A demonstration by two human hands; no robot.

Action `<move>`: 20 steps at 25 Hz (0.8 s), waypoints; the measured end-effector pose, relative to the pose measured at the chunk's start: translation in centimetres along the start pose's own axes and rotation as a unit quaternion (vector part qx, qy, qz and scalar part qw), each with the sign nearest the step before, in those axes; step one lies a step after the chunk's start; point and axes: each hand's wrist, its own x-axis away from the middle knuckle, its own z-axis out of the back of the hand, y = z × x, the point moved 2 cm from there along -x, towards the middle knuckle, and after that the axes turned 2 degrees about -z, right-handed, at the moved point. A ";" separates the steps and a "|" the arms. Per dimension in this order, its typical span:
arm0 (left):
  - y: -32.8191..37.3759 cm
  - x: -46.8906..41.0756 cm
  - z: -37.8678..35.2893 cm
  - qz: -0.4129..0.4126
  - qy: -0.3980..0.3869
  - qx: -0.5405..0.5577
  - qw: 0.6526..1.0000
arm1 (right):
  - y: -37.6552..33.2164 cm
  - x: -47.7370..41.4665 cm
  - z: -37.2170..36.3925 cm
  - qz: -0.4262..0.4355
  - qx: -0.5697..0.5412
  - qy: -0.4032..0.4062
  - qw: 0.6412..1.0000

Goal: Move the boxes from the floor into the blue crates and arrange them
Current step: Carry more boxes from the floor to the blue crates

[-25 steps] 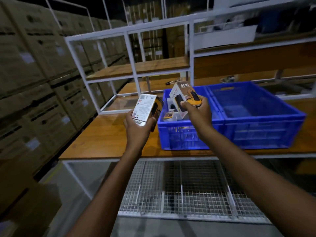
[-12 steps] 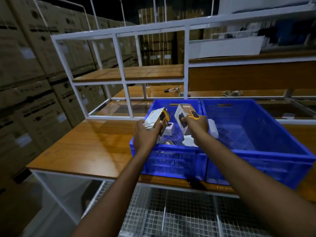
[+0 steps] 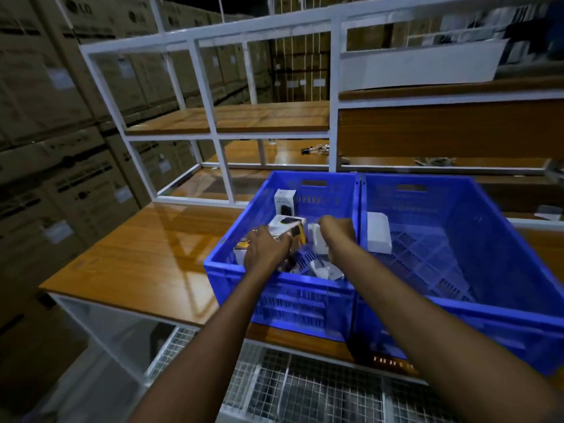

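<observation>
Head view, left hand: our left hand (image 3: pixel 267 250) grips a white-and-yellow box (image 3: pixel 287 225) low inside the left blue crate (image 3: pixel 290 306). We think this is so it can go down next to the others.
Head view, right hand: our right hand (image 3: pixel 337 228) curls round a small white box (image 3: pixel 319 244) in the same crate, though it looks blurry.
Head view, right blue crate (image 3: pixel 488 215): one plain box (image 3: pixel 378 232) leans on its side wall.

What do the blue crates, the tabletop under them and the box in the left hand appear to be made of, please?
Blue crates: likely moulded plastic, going by the slotted, perforated walls and slight sheen.
Tabletop: wood or wood-look laminate with a glossy finish, showing grain lines and bright reflections.
Box gripped by the left hand: probably printed cardboard, with sharp folded edges and smooth white faces.
</observation>
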 end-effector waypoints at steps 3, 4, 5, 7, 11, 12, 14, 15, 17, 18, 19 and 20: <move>-0.4 -0.4 0.0 -0.009 -0.001 0.010 1.000 | 0.1 -0.8 0.3 -0.016 -0.007 -0.007 1.000; -0.5 -0.3 0.4 -0.012 0.014 0.021 1.000 | 0.1 -0.8 0.6 -0.017 -0.009 -0.011 1.000; -0.5 0.0 0.9 -0.018 0.036 0.030 0.999 | 0.1 -0.5 0.9 -0.011 -0.009 -0.016 1.000; -0.9 0.6 2.1 -0.036 0.082 0.052 0.995 | -0.3 0.3 1.5 0.014 -0.001 -0.023 1.000; -2.7 2.4 5.8 -0.055 0.163 0.075 0.982 | -1.0 4.1 0.7 0.079 0.030 -0.065 0.994; -3.4 3.0 6.9 -0.057 0.180 0.073 0.979 | -1.1 5.1 0.2 0.091 0.032 -0.086 0.992; -5.0 4.5 9.3 -0.058 0.213 0.070 0.973 | -1.1 7.6 -1.4 0.122 0.029 -0.127 0.984; -6.1 5.5 10.4 -0.055 0.227 0.071 0.970 | -0.9 9.0 -2.1 0.130 0.025 -0.146 0.980; -8.4 7.7 12.8 -0.043 0.253 0.073 0.964 | 0.2 11.5 -4.2 0.138 0.020 -0.192 0.971; -9.8 9.2 14.0 -0.033 0.264 0.073 0.961 | 1.0 13.1 -5.2 0.142 0.025 -0.217 0.965; -11.2 10.7 15.2 -0.024 0.270 0.071 0.960 | 1.8 14.7 -6.2 0.146 0.034 -0.237 0.960; -12.6 12.2 16.3 -0.015 0.275 0.067 0.959 | 2.6 16.3 -7.2 0.150 0.037 -0.259 0.954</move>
